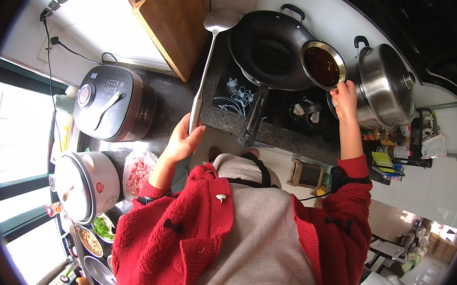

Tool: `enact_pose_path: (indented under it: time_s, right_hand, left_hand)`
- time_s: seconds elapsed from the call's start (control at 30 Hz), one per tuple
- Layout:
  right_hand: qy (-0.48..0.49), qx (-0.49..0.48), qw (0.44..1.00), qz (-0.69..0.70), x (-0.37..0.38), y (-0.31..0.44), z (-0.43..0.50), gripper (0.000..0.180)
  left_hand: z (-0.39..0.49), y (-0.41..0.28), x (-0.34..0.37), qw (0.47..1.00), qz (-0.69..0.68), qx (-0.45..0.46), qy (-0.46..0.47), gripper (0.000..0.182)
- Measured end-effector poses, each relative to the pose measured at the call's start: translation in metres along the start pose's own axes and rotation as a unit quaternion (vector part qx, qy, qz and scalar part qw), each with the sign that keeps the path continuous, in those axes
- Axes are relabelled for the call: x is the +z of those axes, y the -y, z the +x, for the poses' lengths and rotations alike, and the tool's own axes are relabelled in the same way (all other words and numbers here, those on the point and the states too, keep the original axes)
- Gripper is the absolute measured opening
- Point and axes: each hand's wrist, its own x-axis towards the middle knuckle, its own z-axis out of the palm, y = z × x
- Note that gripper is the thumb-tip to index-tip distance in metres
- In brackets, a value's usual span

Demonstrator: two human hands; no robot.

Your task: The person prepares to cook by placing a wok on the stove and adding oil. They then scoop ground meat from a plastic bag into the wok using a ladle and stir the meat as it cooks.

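Note:
My left hand (pixel 184 138) grips the handle of a long metal wok spatula (pixel 223 20), its blade up beside the wok's left rim. A black wok (pixel 271 50) with a long handle and a small loop handle sits on the black glass stove (pixel 285 104); no food shows in it. My right hand (pixel 344 98) holds the rim of a small metal bowl (pixel 323 64) of dark brown liquid with pale bits, over the wok's right edge. The bowl looks slightly tilted; no liquid is seen pouring.
A large lidded steel pot (pixel 383 88) stands right of the wok. At left are a black multicooker (pixel 108 103), a white rice cooker (pixel 92 183), a bag of diced raw meat (pixel 138 174) and a bowl of chopped greens (pixel 103 227). A wooden cabinet panel (pixel 176 27) juts out behind the counter.

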Motion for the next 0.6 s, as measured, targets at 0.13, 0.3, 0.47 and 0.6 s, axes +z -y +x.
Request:
enact_pose_path:
  time_s: [0.13, 0.3, 0.47, 0.6]
  right_hand:
    - [-0.011, -0.006, 1.0, -0.009, -0.011, -0.013, 0.005, 0.009]
    - [-0.041, -0.009, 0.999, -0.023, -0.019, -0.022, 0.007, 0.013]
    - [-0.039, -0.018, 0.997, -0.071, -0.015, -0.016, 0.005, 0.014]
    - [-0.043, -0.009, 0.997, -0.064, -0.009, -0.012, -0.001, 0.014]
  left_hand:
    - [-0.001, -0.002, 0.0, 1.0, 0.006, -0.023, -0.007, 0.015]
    - [-0.003, 0.008, -0.001, 0.995, 0.091, 0.001, -0.033, 0.027]
    - [-0.006, 0.017, 0.015, 0.98, 0.162, 0.109, -0.027, 0.03]
    - [-0.022, 0.02, 0.034, 0.99, 0.115, 0.084, 0.0, 0.03]
